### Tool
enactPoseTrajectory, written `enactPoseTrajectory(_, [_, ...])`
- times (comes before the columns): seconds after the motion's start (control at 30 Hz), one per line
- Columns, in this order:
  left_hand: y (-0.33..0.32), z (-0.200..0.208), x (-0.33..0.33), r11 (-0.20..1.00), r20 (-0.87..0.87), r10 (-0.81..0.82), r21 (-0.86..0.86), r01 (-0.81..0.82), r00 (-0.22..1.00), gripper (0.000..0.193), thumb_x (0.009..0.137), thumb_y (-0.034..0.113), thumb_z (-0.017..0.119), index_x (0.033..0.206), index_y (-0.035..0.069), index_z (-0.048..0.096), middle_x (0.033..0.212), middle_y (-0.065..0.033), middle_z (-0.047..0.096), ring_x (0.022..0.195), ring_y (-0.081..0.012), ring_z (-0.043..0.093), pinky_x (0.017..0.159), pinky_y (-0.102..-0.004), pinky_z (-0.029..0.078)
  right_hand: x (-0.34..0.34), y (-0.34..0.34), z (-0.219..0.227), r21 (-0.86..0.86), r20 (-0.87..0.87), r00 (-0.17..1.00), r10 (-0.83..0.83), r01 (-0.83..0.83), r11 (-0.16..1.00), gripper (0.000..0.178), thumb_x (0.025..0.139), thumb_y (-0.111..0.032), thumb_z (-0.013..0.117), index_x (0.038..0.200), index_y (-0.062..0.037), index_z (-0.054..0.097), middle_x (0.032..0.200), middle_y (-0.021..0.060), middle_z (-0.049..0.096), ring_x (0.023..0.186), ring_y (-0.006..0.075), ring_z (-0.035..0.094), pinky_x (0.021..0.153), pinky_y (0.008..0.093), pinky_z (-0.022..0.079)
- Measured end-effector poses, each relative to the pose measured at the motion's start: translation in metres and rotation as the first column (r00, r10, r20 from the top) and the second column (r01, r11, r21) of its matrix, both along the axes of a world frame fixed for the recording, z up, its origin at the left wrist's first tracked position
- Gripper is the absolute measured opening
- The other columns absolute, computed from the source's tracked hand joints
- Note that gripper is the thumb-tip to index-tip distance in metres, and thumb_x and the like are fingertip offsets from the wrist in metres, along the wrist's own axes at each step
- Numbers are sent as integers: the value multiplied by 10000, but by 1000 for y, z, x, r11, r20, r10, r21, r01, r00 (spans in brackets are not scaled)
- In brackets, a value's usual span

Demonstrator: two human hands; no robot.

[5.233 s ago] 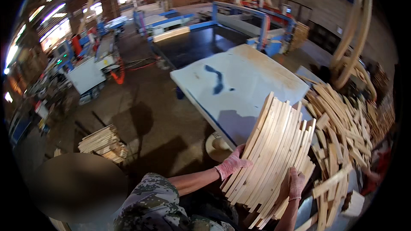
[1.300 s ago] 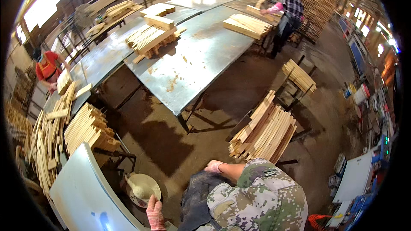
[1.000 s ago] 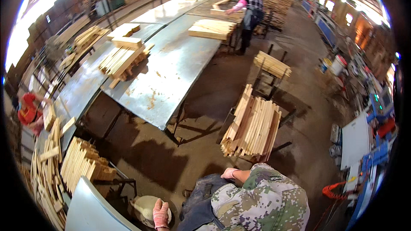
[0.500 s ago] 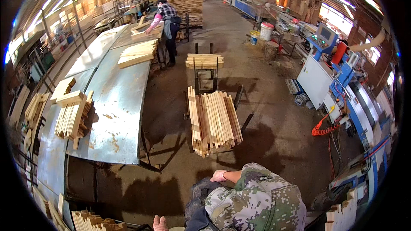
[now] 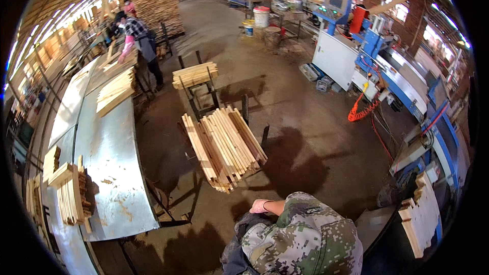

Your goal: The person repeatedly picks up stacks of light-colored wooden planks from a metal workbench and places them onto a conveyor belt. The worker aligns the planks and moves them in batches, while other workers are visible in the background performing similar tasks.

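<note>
My right hand (image 5: pixel 259 206), in a pink glove, is at the bottom centre beside the dark cloth over my leg (image 5: pixel 237 242). Its fingers are too small and curled out of sight to show their state, and I see nothing held in it. The camouflage sleeve (image 5: pixel 310 229) reaches up from the lower edge behind it. My left hand is out of the picture. Ahead of the right hand, a stack of light wooden strips (image 5: pixel 226 147) lies on a dark metal rack, apart from the hand.
A smaller wood stack (image 5: pixel 195 75) sits beyond. A metal-topped table (image 5: pixel 114 158) on the left carries stacked strips (image 5: pixel 71 193). A blue-and-white machine (image 5: pixel 336 53) with a red coiled hose (image 5: pixel 359 112) stands right. Notched boards (image 5: pixel 423 214) stand lower right. Another person (image 5: pixel 140 35) leans over the table.
The view has swung right, so the racks and table sit further left. My left hand, earlier at the lower edge, has left the picture. My right hand stays by my leg.
</note>
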State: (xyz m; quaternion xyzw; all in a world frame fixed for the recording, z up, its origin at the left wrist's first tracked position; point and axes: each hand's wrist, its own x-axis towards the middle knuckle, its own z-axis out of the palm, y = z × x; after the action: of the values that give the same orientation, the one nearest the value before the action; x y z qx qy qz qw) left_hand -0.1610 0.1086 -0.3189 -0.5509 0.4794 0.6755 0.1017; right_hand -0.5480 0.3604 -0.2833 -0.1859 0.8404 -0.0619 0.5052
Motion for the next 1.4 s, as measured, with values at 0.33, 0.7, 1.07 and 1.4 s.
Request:
enactPoseTrajectory(0.33, [-16, -22, 7, 998, 53, 67, 16, -68, 996, 463, 1012, 361, 693, 1347, 44, 660, 1256, -133, 708, 772, -163, 626, 696, -316, 539, 7, 4, 5, 42, 140, 988, -63, 57, 997, 674, 933, -531, 663, 1341, 4, 708, 1432, 218, 669, 1347, 347, 628, 1127, 451, 476])
enactPoseTrajectory(0.7, [8, -36, 37, 960, 60, 271, 51, -274, 961, 423, 1001, 390, 696, 1273, 66, 699, 1176, -117, 728, 814, -191, 653, 730, -351, 556, -20, -48, -23, 25, 145, 986, 86, -91, 996, 594, 1006, -539, 574, 1226, -18, 755, 1159, 194, 761, 1007, 328, 746, 909, 473, 563])
enactPoseTrajectory(1.07, [33, -34, 74, 870, 109, 477, 82, -486, 872, 392, 990, 418, 698, 1199, 88, 738, 1096, -102, 748, 856, -219, 679, 764, -386, 573, 11, -72, -54, 44, 135, 959, 251, -259, 965, 499, 1045, -464, 510, 1171, -51, 762, 1190, 164, 767, 1100, 362, 723, 940, 477, 542])
enactPoseTrajectory(1.4, [67, -65, 112, 724, 83, 664, 176, -667, 743, 375, 980, 444, 701, 1131, 109, 774, 1024, -88, 766, 894, -245, 703, 795, -417, 588, 6, -74, -105, -62, 81, 927, 367, -362, 930, 434, 1056, -409, 493, 1172, -75, 745, 1150, 165, 760, 1130, 364, 716, 954, 490, 541])
